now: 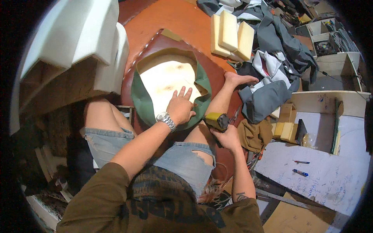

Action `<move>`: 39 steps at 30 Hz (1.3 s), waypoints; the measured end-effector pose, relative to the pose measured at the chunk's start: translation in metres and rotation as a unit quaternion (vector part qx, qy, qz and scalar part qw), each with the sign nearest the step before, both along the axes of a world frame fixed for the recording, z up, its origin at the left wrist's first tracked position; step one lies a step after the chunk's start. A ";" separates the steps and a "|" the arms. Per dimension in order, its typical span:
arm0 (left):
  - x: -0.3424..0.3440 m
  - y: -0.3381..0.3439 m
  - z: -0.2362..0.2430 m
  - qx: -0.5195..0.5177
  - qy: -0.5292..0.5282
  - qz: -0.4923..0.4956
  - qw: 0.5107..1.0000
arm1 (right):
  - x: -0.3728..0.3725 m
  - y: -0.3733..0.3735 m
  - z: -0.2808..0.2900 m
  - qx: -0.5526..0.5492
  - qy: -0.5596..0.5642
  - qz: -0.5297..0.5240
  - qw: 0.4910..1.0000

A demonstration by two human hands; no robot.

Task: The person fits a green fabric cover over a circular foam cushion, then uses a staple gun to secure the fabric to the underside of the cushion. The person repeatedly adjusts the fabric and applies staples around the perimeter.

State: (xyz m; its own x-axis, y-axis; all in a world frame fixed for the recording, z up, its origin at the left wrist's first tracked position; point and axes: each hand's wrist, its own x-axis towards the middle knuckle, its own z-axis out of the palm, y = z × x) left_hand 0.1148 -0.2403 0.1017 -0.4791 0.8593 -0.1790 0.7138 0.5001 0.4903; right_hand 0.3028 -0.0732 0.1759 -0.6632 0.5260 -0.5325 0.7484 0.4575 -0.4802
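A rounded pale board [165,79], washed out by bright light, lies on the brown padded surface in front of me. Green covering material [143,97] with a tan underside wraps up around its edge and stands loose at the far rim and right side. My left hand [180,107] rests on the board near its lower right, fingers stretched out, holding nothing. Beside my right knee, my right hand [227,136] grips a yellow and black staple gun [217,120], held just off the board's right edge. Its handle is mostly hidden by my fingers.
Stacked cream foam blocks [229,34] sit at the far right, next to piled grey and white fabric [272,89]. White moulded pieces [79,39] rise at the left. Right of me, a white board [314,163] carries two pens. A brown cloth [254,135] lies near my right hand.
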 end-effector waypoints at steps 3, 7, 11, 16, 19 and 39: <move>0.000 0.002 -0.006 0.022 0.029 -0.004 0.999 | -0.003 -0.002 0.002 -0.008 -0.011 -0.010 1.000; -0.001 0.004 -0.012 0.022 0.047 -0.021 0.998 | -0.010 -0.005 0.006 -0.038 0.024 -0.021 0.999; -0.002 0.003 -0.015 0.027 0.071 -0.030 0.997 | -0.025 -0.014 0.002 0.029 -0.028 -0.005 0.999; -0.003 0.003 -0.018 0.032 0.078 -0.027 0.996 | -0.033 -0.024 -0.001 0.065 -0.083 -0.009 0.994; -0.004 0.003 -0.019 0.042 0.079 -0.022 0.996 | -0.030 -0.030 0.000 0.038 -0.080 -0.007 0.996; -0.014 -0.001 -0.020 0.042 0.059 -0.053 0.996 | -0.037 -0.077 0.018 0.088 -0.067 0.048 0.993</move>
State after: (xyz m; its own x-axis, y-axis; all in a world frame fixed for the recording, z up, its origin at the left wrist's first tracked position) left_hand 0.1005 -0.2411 0.0820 -0.3980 0.9159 -0.0526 0.8153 0.3794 0.4375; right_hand 0.2663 -0.1499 0.1938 -0.6440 0.5567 -0.5247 0.7492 0.5976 -0.2855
